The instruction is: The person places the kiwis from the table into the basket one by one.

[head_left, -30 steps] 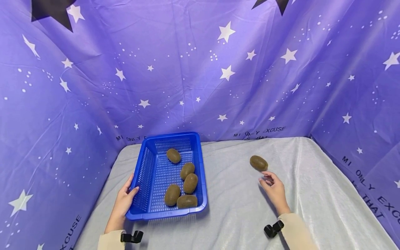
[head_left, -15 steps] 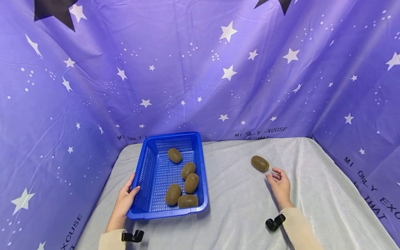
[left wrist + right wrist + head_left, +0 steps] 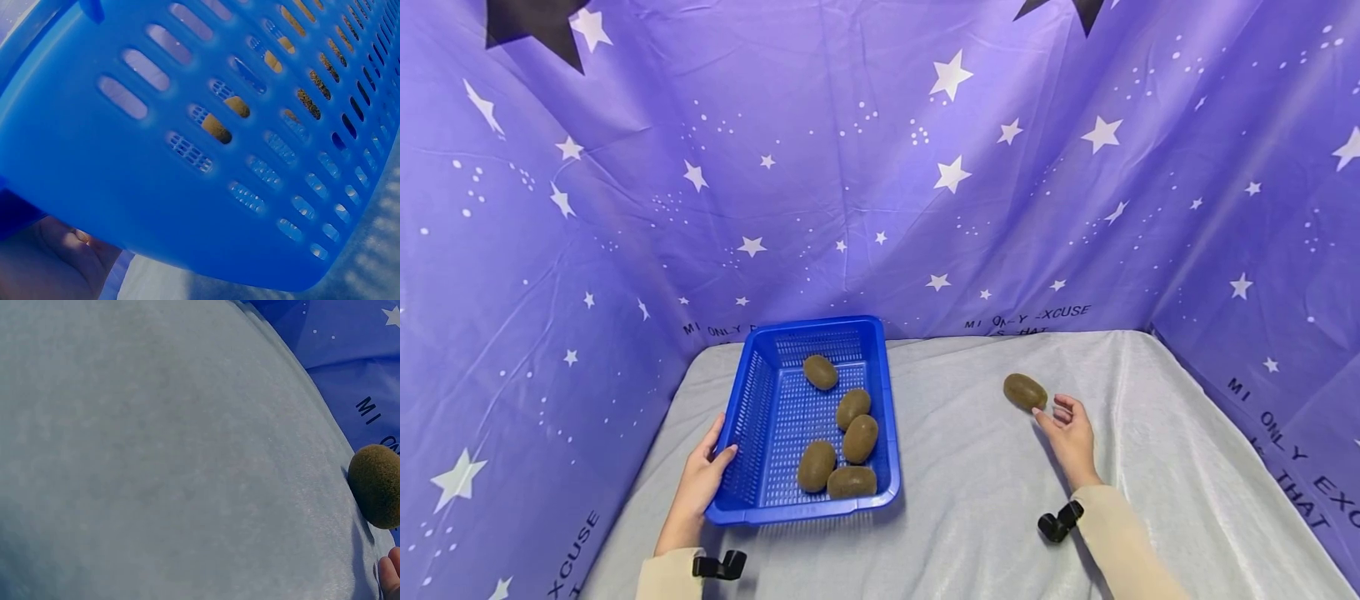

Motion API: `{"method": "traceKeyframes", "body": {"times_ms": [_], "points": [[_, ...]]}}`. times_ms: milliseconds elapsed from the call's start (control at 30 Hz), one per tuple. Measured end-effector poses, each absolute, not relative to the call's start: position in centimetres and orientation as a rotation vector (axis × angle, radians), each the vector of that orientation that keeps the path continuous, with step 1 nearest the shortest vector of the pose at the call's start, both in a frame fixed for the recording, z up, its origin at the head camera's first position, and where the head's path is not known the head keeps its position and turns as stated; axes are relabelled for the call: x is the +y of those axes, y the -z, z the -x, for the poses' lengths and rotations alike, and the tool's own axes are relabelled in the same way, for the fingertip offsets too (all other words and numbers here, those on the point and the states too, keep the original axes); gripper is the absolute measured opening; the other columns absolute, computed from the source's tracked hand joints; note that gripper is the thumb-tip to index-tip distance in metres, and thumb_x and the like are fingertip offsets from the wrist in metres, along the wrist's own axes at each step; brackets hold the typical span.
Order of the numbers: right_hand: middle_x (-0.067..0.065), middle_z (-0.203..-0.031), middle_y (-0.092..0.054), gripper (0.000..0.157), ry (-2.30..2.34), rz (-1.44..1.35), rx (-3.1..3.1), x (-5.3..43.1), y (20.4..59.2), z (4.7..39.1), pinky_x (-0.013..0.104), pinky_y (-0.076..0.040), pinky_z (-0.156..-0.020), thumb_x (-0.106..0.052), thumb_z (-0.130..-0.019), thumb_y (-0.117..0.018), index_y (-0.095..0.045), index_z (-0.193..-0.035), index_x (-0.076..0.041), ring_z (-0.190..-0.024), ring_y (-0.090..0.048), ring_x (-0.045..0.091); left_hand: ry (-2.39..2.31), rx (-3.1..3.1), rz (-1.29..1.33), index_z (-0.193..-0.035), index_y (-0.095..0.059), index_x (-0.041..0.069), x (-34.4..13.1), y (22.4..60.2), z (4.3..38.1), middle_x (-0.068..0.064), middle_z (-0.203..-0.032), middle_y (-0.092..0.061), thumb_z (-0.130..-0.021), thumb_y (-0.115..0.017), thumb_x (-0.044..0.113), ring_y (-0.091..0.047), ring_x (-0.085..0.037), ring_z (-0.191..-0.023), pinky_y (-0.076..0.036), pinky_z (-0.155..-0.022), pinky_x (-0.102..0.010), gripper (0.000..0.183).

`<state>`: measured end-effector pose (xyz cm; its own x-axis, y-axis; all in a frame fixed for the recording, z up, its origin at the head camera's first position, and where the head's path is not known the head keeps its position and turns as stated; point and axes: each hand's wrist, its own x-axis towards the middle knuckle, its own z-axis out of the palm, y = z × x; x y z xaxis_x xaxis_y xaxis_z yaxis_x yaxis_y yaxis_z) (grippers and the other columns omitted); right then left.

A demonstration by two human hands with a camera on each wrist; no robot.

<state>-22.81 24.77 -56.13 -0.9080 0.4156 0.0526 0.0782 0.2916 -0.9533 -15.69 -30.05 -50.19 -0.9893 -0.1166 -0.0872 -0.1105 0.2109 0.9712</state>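
Note:
My left hand (image 3: pixel 696 483) grips the left side of a blue plastic basket (image 3: pixel 891 433), its thumb over the rim. In the left wrist view, the slotted wall of the basket (image 3: pixel 156 212) fills most of the picture, with part of the hand (image 3: pixel 69 262) low at the left. Several brown kiwis (image 3: pixel 816 467) lie inside the basket. A lone kiwi (image 3: pixel 1024 392) rests on the cloth to the right. Just beside its near end is my right hand (image 3: pixel 1071 442), fingers loosely bent and holding nothing. The right wrist view catches that kiwi (image 3: pixel 378 486) and some fingertips (image 3: pixel 390 575).
A pale grey cloth (image 3: pixel 955 500) covers the table. Purple curtains (image 3: pixel 820 167) with white stars hang behind it and on both sides. Each wrist carries a black camera mount (image 3: pixel 1060 522).
My right hand drew back to the right from the lone kiwi, then its thumb came close to the kiwi again. The left hand keeps its grip on the basket.

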Motion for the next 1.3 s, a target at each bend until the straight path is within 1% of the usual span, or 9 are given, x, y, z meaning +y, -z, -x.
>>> {"method": "traceKeyframes", "body": {"times_ms": [167,367,533,667,800,933,1067,1200,1300], "points": [[0.02,-0.126,-0.05,0.054,-1.659,0.429,-2.267,24.8,56.2,23.1,0.013,-0.035,-0.081,-0.018,-0.087,-0.068,-0.043,-0.13,0.002,-0.11,-0.047,0.025,1.953,-2.431,-0.221,-0.152,-0.014,0.009,-30.0,50.2,15.7,-0.019,-0.153,-0.02,-0.097,-0.05,0.015,-0.048,0.004,-0.1,-0.045,-0.077,-0.016,0.065],[0.021,-0.127,-0.049,0.057,-1.673,0.419,-2.279,24.8,56.1,23.4,0.015,-0.035,-0.082,-0.021,-0.086,-0.068,-0.042,-0.132,0.002,-0.11,-0.047,0.026,1.95,-2.424,-0.206,-0.151,-0.014,0.007,-29.9,50.2,15.6,-0.022,-0.153,-0.02,-0.097,-0.049,0.013,-0.048,0.005,-0.099,-0.045,-0.076,-0.016,0.065],[0.022,-0.132,-0.046,0.06,-1.663,0.387,-2.333,24.8,56.0,23.8,0.017,-0.035,-0.083,-0.021,-0.087,-0.067,-0.039,-0.135,0.003,-0.113,-0.045,0.027,1.945,-2.423,-0.202,-0.151,-0.014,0.006,-29.9,50.3,15.6,-0.023,-0.152,-0.02,-0.097,-0.048,0.011,-0.048,0.004,-0.099,-0.045,-0.076,-0.016,0.064],[0.02,-0.133,-0.046,0.061,-1.685,0.372,-2.333,24.8,56.1,24.2,0.013,-0.034,-0.083,-0.019,-0.086,-0.068,-0.039,-0.136,0.002,-0.113,-0.045,0.025,1.955,-2.42,-0.198,-0.151,-0.014,0.006,-30.0,50.4,15.6,-0.022,-0.152,-0.02,-0.097,-0.048,0.012,-0.049,0.004,-0.099,-0.045,-0.076,-0.016,0.064],[0.021,-0.132,-0.046,0.063,-1.765,0.341,-2.279,24.7,56.4,24.7,0.008,-0.035,-0.081,-0.014,-0.086,-0.069,-0.037,-0.137,0.004,-0.111,-0.045,0.022,1.96,-2.429,-0.221,-0.152,-0.013,0.009,-30.0,50.3,15.7,-0.019,-0.154,-0.019,-0.098,-0.048,0.012,-0.048,0.005,-0.101,-0.045,-0.077,-0.015,0.064],[0.02,-0.132,-0.045,0.065,-1.798,0.323,-2.266,24.6,56.6,25.1,0.006,-0.036,-0.08,-0.014,-0.086,-0.069,-0.036,-0.139,0.003,-0.107,-0.046,0.015,1.958,-2.445,-0.234,-0.152,-0.012,0.012,-30.1,50.2,15.7,-0.018,-0.154,-0.018,-0.098,-0.046,0.008,-0.047,0.007,-0.099,-0.044,-0.077,-0.015,0.063],[0.019,-0.132,-0.045,0.065,-1.801,0.313,-2.28,24.4,56.6,25.4,0.005,-0.036,-0.079,-0.014,-0.086,-0.069,-0.036,-0.139,0.002,-0.108,-0.046,0.016,1.957,-2.447,-0.23,-0.152,-0.012,0.012,-30.0,50.1,15.7,-0.019,-0.154,-0.019,-0.098,-0.044,0.005,-0.047,0.008,-0.098,-0.044,-0.077,-0.015,0.063],[0.02,-0.133,-0.045,0.064,-1.785,0.289,-2.304,24.4,56.7,25.7,0.007,-0.036,-0.081,-0.013,-0.086,-0.069,-0.035,-0.138,0.003,-0.112,-0.045,0.022,1.958,-2.447,-0.237,-0.152,-0.013,0.012,-30.0,50.1,15.7,-0.018,-0.154,-0.019,-0.098,-0.044,0.006,-0.047,0.008,-0.099,-0.044,-0.077,-0.014,0.062],[0.021,-0.133,-0.044,0.065,-1.751,0.274,-2.34,24.3,56.7,25.8,0.016,-0.036,-0.088,-0.013,-0.085,-0.069,-0.035,-0.138,0.003,-0.116,-0.044,0.026,1.963,-2.444,-0.237,-0.152,-0.013,0.011,-29.9,50.1,15.7,-0.018,-0.154,-0.019,-0.098,-0.044,0.006,-0.047,0.008,-0.1,-0.044,-0.078,-0.014,0.062]]}}
